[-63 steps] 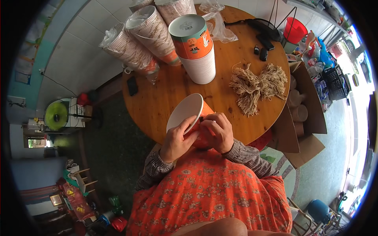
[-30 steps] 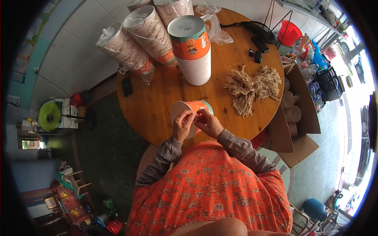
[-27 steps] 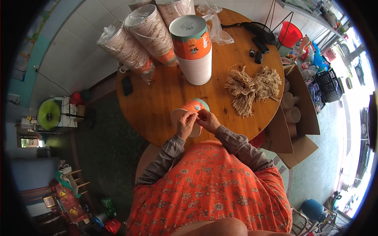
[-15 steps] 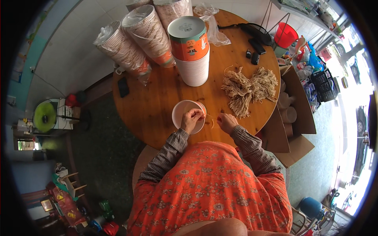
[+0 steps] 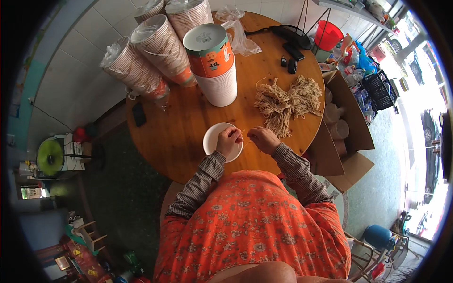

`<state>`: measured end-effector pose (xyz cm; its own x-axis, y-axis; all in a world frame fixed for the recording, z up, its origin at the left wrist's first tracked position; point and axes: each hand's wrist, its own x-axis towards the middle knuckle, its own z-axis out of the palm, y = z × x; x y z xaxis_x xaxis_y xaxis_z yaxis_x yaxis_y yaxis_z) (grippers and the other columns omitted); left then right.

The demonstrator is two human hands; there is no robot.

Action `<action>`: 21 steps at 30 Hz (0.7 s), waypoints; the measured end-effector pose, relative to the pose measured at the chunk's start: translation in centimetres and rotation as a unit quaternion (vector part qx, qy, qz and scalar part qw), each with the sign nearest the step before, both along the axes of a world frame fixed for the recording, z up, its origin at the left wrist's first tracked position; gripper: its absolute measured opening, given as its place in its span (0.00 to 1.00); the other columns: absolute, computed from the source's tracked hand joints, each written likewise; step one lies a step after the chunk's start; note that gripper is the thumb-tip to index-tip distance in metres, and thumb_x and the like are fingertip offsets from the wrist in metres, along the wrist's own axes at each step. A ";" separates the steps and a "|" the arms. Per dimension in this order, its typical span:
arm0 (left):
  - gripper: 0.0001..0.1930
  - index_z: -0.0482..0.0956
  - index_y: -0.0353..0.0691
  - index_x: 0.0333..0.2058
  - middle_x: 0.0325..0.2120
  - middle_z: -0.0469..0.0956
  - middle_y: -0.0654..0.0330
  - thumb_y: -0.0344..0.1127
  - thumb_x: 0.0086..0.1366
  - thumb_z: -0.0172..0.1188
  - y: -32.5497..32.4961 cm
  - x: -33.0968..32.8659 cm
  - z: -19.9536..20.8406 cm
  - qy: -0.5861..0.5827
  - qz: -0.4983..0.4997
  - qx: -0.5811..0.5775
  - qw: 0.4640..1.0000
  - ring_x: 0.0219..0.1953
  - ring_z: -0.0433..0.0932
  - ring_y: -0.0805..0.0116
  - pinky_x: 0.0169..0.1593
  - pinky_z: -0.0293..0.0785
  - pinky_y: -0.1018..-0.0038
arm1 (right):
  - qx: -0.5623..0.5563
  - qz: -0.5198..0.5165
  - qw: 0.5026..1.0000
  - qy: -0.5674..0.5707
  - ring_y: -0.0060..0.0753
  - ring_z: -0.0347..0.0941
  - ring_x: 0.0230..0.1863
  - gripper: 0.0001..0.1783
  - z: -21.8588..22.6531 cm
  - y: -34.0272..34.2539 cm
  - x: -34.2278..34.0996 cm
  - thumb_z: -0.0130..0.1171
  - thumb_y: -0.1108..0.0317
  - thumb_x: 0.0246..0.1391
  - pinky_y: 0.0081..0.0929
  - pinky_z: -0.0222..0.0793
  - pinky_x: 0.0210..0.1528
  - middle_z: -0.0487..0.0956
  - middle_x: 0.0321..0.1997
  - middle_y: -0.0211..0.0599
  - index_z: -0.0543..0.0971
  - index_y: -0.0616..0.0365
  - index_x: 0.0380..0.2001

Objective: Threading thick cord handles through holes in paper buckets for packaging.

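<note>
A white-lined paper tub (image 5: 212, 137) stands on the round wooden table with its mouth facing up. My left hand (image 5: 229, 141) reaches over its mouth, fingers closed at the right rim. Just to the right, my right hand (image 5: 263, 140) is pinched together beside the tub. A thin yellowish string (image 5: 244, 137) shows between the two hands; its ends are hidden by my fingers. Beyond the right hand lies a loose bundle of beige strings (image 5: 289, 101). Farther back rises a tall stack of upturned paper tubs (image 5: 217, 87), the top one orange and green.
Plastic-wrapped tub stacks (image 5: 160, 47) crowd the table's back left. A phone (image 5: 138, 114) lies at the left edge. A black bag (image 5: 292, 35) and small black items sit at the back right. An open cardboard box (image 5: 351, 125) with tubs adjoins the table's right side.
My right hand has come closer to my left hand at the tub's rim. The tub's mouth now faces more directly up. The whole view has shifted slightly.
</note>
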<state>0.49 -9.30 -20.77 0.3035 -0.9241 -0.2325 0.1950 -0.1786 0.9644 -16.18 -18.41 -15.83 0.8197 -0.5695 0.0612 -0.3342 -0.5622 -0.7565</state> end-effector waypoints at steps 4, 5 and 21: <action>0.10 0.76 0.33 0.35 0.25 0.77 0.64 0.35 0.64 0.54 0.1 0.2 -1.1 -0.062 -0.104 0.050 0.991 0.25 0.75 0.79 0.32 0.74 0.82 | -0.001 -0.010 1.000 -0.010 0.48 0.74 0.35 0.07 0.3 -0.2 0.6 0.53 0.70 0.50 0.37 0.70 0.36 0.76 0.31 0.43 0.76 0.59 0.33; 0.10 0.77 0.32 0.35 0.26 0.77 0.64 0.34 0.64 0.53 0.2 0.0 -1.1 -0.067 -0.125 0.052 0.989 0.26 0.75 0.79 0.33 0.74 0.82 | 0.000 -0.017 1.000 -0.014 0.48 0.74 0.34 0.07 0.4 -0.4 0.8 0.54 0.70 0.50 0.37 0.70 0.35 0.77 0.32 0.43 0.76 0.59 0.33; 0.11 0.78 0.31 0.36 0.23 0.76 0.64 0.35 0.64 0.55 0.8 -2.8 -3.7 0.083 -0.112 0.085 0.987 0.23 0.74 0.79 0.30 0.73 0.82 | 0.335 -0.120 0.919 -0.168 0.24 0.76 0.35 0.11 -3.2 -3.3 -1.3 0.58 0.75 0.47 0.23 0.73 0.38 0.79 0.32 0.37 0.76 0.65 0.36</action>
<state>-2.32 -8.48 -24.50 0.0414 -0.9072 -0.4186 0.2843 -0.3909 0.8754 -17.50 -21.70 -19.01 0.6642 -0.7339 -0.1422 -0.0715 0.1270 -0.9893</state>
